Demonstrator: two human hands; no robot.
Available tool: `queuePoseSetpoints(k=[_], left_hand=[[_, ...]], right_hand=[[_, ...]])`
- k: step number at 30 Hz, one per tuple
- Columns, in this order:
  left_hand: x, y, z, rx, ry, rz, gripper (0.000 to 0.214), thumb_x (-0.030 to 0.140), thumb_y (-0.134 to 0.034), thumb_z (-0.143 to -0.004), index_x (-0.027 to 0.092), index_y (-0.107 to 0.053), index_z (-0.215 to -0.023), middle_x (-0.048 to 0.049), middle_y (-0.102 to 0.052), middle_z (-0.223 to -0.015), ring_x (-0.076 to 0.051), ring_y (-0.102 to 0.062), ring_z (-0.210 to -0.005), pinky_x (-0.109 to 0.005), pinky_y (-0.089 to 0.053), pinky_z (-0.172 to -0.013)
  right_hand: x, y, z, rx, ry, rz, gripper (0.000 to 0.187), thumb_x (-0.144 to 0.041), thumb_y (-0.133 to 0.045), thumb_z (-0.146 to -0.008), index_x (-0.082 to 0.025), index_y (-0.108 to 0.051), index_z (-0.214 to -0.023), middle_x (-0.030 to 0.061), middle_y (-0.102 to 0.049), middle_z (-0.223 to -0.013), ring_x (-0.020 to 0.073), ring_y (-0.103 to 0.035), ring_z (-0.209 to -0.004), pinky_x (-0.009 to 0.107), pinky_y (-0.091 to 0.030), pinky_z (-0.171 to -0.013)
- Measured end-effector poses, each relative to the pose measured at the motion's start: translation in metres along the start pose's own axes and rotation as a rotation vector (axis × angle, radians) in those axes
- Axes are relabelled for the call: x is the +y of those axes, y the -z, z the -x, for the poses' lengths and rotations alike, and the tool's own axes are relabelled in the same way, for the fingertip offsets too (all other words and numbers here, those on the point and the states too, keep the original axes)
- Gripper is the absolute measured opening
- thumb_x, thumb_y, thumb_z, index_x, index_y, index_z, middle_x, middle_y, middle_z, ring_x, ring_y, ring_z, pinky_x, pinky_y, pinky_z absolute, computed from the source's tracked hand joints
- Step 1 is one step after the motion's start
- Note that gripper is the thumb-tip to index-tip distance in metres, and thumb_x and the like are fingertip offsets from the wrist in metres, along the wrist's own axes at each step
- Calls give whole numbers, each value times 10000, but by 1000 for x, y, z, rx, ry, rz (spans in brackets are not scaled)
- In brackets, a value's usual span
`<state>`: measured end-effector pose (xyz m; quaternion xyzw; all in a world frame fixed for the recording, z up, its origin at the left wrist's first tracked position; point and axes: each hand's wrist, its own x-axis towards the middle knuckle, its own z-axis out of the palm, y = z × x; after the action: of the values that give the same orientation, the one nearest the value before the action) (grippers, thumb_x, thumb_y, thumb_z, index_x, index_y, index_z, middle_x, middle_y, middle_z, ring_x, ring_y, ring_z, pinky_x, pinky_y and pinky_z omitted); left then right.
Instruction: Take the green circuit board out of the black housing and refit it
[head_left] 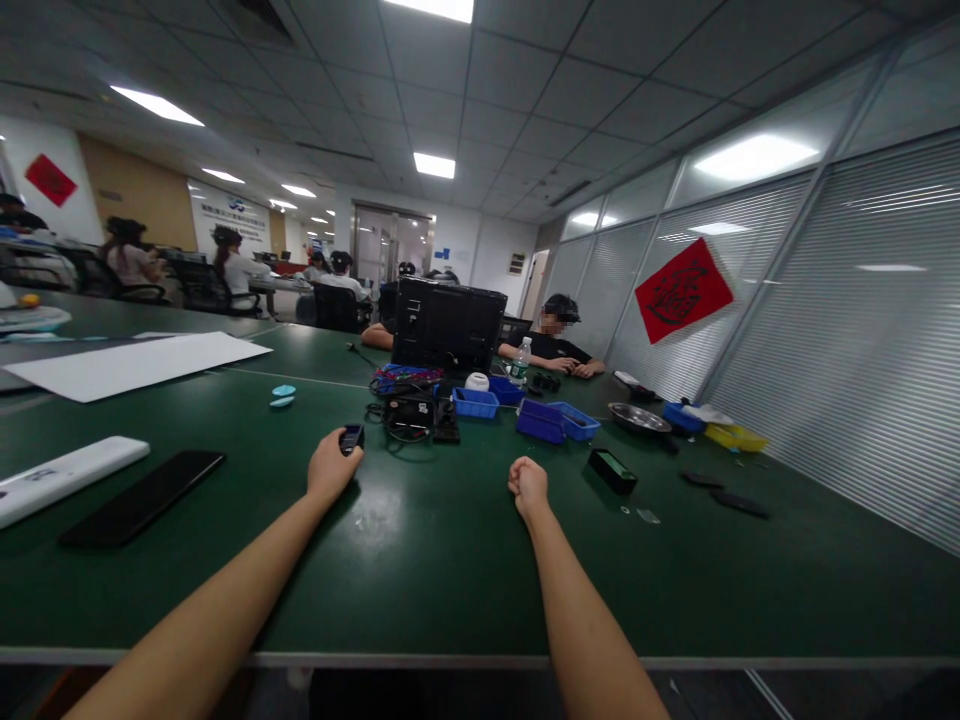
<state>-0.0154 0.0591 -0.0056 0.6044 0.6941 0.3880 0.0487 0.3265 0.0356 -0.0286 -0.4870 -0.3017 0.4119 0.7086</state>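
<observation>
Both my forearms reach out over a dark green table (450, 560). My left hand (331, 466) is closed around a small black device (351, 438) that sticks out past my fingers. My right hand (529, 485) is curled into a fist just above the table; nothing shows in it. A small black box (612, 470) lies on the table a little right of my right hand. Beyond both hands sits a black unit with tangled cables (411, 412).
Blue bins (475, 402) (559, 420), a metal bowl (639, 417), a yellow tray (736, 436) and a black case (448, 324) stand further back. A black slab (142, 497), a white bar (67, 472) and a white sheet (135, 364) lie left. A person sits opposite (553, 345); others work behind.
</observation>
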Motion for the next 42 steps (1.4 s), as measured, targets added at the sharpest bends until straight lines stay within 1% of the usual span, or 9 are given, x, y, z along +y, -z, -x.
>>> queuePoseSetpoints(k=[3,7,11,16,23,26,29,35,42], left_hand=[[-3,-2,-5,40,46,-12,520,355,-487,-708,139,-463,-1180,-132,-563,-1099,-253,-541,-996,-331,-430,-829],[-6,-3,-8,89,101,-27,534,361,-493,-709,131,-453,-1189,-144,-565,-1081,-263,-542,-985,-343,-424,-829],[-8,-2,-9,129,162,-9,583,414,-509,-711,127,-429,-1212,-148,-560,-1103,-273,-527,-1012,-357,-407,-852],[-9,2,-10,130,213,68,622,481,-493,-723,122,-414,-1225,-142,-543,-1159,-270,-495,-1073,-351,-388,-886],[-6,4,-10,22,220,19,690,453,-511,-713,143,-329,-1301,-146,-537,-1191,-293,-513,-1065,-361,-402,-861],[-6,4,-10,-42,239,12,712,452,-484,-729,140,-277,-1334,-152,-540,-1194,-306,-522,-1059,-367,-414,-839],[-6,5,-9,-83,233,5,713,469,-458,-739,127,-276,-1337,-163,-544,-1187,-309,-530,-1051,-366,-421,-825],[3,3,2,-158,166,-30,658,453,-454,-746,130,-333,-1306,-164,-567,-1156,-294,-549,-1029,-347,-431,-791],[25,-7,22,-304,-5,-24,646,502,-417,-764,133,-358,-1291,-149,-539,-1199,-262,-526,-1068,-324,-407,-839]], right_hand=[[0,0,1,0,-5,15,93,-109,-344,-459,-178,-407,-462,-61,-365,-345,42,-248,-291,165,-101,-316],[2,0,1,10,-6,46,105,-104,-341,-457,-177,-416,-465,-61,-370,-351,43,-258,-290,165,-113,-313],[2,0,0,11,-1,62,98,-106,-345,-466,-178,-411,-463,-61,-365,-353,42,-254,-289,168,-118,-311],[3,0,-1,-4,1,71,96,-110,-347,-470,-179,-415,-469,-61,-366,-358,42,-250,-293,171,-115,-313],[1,-1,1,-23,-4,115,85,-122,-355,-471,-178,-420,-474,-62,-365,-360,42,-254,-298,167,-124,-317],[1,-1,1,-32,-8,116,71,-130,-367,-477,-178,-420,-474,-64,-365,-360,40,-254,-301,163,-121,-320],[1,-1,1,-30,-7,119,68,-133,-369,-479,-180,-418,-470,-62,-366,-356,42,-248,-300,164,-114,-319],[-1,-3,3,-39,-8,141,71,-133,-365,-475,-179,-416,-459,-62,-358,-357,44,-248,-309,167,-113,-323],[-1,-7,5,-38,0,153,77,-138,-355,-461,-173,-423,-450,-67,-353,-350,38,-233,-305,161,-105,-332]])
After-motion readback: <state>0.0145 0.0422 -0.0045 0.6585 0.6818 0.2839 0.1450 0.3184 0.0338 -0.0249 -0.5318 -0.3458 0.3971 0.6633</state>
